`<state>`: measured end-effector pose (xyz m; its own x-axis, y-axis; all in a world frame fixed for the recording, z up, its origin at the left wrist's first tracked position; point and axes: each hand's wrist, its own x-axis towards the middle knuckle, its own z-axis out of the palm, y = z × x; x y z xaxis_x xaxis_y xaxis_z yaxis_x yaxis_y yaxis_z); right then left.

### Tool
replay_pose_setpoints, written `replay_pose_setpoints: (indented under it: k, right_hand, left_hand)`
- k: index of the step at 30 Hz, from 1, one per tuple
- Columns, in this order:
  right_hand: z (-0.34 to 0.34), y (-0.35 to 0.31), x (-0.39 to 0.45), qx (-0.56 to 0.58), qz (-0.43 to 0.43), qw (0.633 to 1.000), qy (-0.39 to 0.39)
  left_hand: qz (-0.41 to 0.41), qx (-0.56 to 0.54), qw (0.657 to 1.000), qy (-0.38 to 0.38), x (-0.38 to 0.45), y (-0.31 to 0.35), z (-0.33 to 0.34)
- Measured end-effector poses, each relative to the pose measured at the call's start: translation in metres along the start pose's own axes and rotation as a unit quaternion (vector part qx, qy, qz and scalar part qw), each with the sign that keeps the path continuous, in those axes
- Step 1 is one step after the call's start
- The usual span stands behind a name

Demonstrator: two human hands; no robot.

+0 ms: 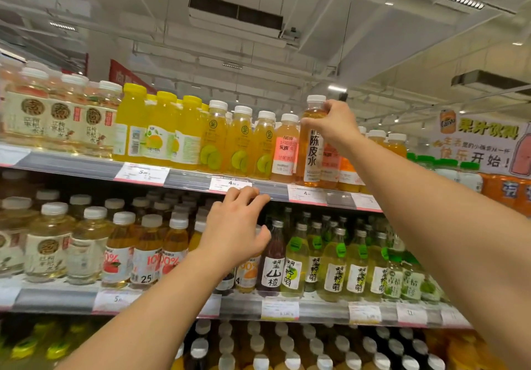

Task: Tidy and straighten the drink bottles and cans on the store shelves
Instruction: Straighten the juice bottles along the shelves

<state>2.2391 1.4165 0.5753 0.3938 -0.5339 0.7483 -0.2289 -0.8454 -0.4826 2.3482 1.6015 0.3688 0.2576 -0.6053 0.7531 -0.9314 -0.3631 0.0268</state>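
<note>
Amber white-capped bottle (pixel 311 142) upright, right hand (pixel 333 123) grip grasping its neck, left hand (pixel 234 230) released.

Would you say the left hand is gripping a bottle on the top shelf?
No, the left hand hovers with fingers loosely spread before the middle shelf; only the right hand grips the amber bottle.

amber bottle (pixel 311 142) | white cap, white label | upright | top shelf front edge, above its row
</note>
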Motion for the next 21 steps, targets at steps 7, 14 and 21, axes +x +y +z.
replay_pose_setpoints:
  k: [7, 14, 21]
  right_hand:
    - [-0.016, -0.009, -0.022, -0.006, -0.039, 0.999, -0.022]
    - [-0.043, -0.014, -0.079, 0.008, -0.066, 0.997, -0.045]
    - [-0.072, 0.002, -0.193, 0.081, -0.111, 0.99, -0.042]
  left_hand:
    - [-0.022, -0.006, 1.0, -0.012, -0.001, 0.007, -0.003]
    - [-0.051, 0.016, 0.996, -0.078, 0.001, 0.022, -0.021]
    - [-0.071, 0.039, 0.975, -0.205, 0.005, 0.05, -0.064]
